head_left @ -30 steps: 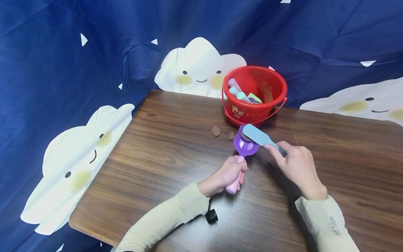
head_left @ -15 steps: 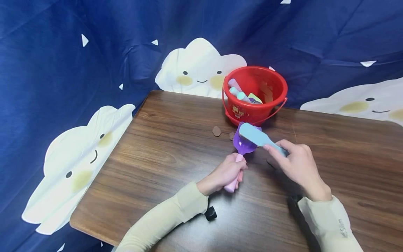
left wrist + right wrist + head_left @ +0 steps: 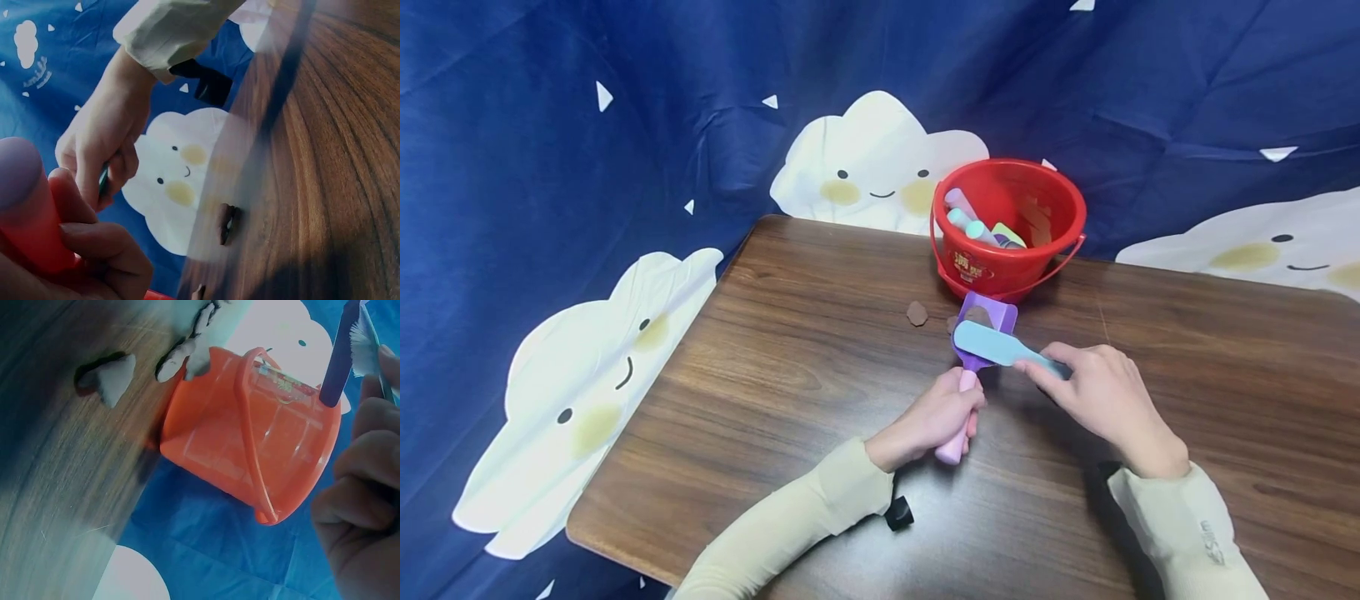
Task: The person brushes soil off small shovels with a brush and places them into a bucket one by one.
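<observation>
My left hand [image 3: 934, 414] grips the pink handle [image 3: 952, 447] of a small purple shovel [image 3: 1002, 310] in the middle of the head view, its scoop just in front of the red bucket. A brown piece [image 3: 977, 315] lies in the scoop. In my right hand [image 3: 1105, 392] is a light-blue brush [image 3: 988, 342], held by its handle across the near part of the scoop. The right wrist view shows its white bristles [image 3: 362, 350] close to the purple shovel [image 3: 340, 359]; whether they touch, I cannot tell. The brush hides part of the scoop.
Behind the shovel stands the red bucket [image 3: 1003, 271], holding pink, teal and green tools. A brown flake [image 3: 917, 313] lies on the wooden table [image 3: 790, 350]; another [image 3: 952, 323] sits beside the scoop. A blue cloud-printed curtain [image 3: 647, 125] backs the table.
The brush has moved left and toward me, from the scoop's far end to nearer its handle. The brown piece now shows more in the scoop. The left hand has barely moved.
</observation>
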Tool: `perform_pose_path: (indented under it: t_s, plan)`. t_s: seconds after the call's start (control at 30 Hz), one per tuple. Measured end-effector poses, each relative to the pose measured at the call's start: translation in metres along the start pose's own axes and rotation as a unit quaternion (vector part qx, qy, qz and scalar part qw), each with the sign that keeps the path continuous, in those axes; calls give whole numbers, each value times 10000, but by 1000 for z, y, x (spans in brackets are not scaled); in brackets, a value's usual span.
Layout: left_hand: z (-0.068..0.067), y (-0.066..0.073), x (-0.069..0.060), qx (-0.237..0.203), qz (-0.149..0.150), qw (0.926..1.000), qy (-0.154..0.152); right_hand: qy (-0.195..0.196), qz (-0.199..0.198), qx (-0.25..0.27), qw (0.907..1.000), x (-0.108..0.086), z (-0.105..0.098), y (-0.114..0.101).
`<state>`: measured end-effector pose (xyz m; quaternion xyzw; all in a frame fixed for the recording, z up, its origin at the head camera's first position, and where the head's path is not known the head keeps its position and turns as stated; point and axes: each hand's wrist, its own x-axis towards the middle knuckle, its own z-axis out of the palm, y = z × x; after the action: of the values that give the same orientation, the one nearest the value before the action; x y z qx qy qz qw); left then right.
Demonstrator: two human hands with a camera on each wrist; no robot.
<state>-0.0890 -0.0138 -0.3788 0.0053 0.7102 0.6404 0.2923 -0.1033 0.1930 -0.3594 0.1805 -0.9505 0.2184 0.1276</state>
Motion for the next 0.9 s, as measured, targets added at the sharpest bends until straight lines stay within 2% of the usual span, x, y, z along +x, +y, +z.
perform_pose_path:
  t_s: [0.27, 0.57, 0.9]
  plan:
    - [0, -3, -3, 74, -21, 10000, 23, 134, 154, -139, 9997, 3, 3, 6]
    - [0, -9, -1, -373, -317, 9987, 118, 1014, -168, -52, 9947, 3, 15, 14]
    - [-3, -13, -1, -328, -313, 9989, 107, 1566, 463, 35, 9866, 6, 7, 10]
